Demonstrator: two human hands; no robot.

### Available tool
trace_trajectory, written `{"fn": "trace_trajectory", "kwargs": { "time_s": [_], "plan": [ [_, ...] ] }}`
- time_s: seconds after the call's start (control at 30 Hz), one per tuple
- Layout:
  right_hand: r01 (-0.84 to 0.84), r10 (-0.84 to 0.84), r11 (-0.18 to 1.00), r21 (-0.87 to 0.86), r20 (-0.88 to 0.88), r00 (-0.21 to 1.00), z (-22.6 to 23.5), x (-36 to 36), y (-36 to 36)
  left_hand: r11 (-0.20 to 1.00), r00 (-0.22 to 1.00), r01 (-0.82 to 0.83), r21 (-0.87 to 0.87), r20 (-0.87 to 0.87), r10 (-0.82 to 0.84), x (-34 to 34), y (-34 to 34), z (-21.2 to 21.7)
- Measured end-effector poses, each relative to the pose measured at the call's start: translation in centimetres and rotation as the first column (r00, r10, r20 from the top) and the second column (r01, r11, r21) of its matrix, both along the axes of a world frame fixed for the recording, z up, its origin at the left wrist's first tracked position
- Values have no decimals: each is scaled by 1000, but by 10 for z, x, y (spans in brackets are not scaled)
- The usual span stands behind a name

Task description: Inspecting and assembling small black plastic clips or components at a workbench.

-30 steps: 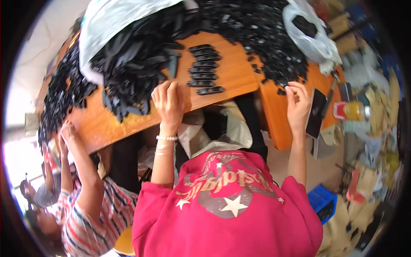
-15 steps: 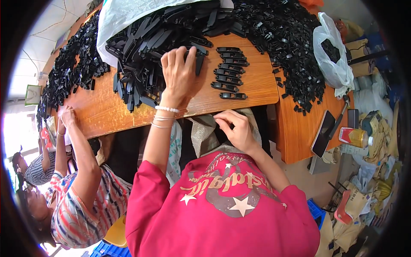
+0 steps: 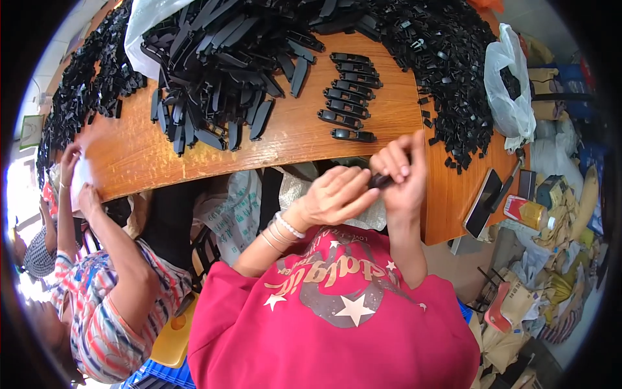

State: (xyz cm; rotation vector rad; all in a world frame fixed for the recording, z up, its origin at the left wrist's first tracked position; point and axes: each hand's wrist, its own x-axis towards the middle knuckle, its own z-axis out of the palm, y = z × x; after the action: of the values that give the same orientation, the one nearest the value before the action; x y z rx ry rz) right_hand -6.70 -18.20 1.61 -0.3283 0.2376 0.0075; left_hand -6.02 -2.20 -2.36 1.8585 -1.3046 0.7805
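Just off the table's front edge, my left hand (image 3: 338, 196), with bracelets at its wrist, and my right hand (image 3: 403, 174) meet over a small black plastic part (image 3: 382, 182). Fingers of both hands are closed on it and cover most of its length. Beyond them on the table lies a column of several slim black plastic pieces (image 3: 346, 94), set side by side. To its left a big heap of long black plastic pieces (image 3: 223, 71) spills out of a white bag (image 3: 139, 42).
Small black parts (image 3: 447, 65) cover the table's right side, beside a translucent plastic bag (image 3: 508, 84). A phone (image 3: 484, 202) and a bottle of yellow liquid (image 3: 528, 212) are at the right. On the left a co-worker (image 3: 116, 285) holds something white at the table edge (image 3: 146, 185).
My left hand has come back from the heap to my right hand, which has risen slightly. A black part now shows between them. The co-worker's hands have moved apart.
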Motion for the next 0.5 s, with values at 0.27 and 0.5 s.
{"fn": "trace_trajectory", "kwargs": {
  "time_s": [0.27, 0.5],
  "plan": [
    [284, -222, 840, -463, 184, 958, -16, 46, 7, 958, 951, -213, 191, -184, 249, 36, 9, -12],
    [268, -183, 809, -524, 209, 961, -21, 53, 19, 961, 962, -200, 190, -147, 230, 39, 10, -12]
  ]
}}
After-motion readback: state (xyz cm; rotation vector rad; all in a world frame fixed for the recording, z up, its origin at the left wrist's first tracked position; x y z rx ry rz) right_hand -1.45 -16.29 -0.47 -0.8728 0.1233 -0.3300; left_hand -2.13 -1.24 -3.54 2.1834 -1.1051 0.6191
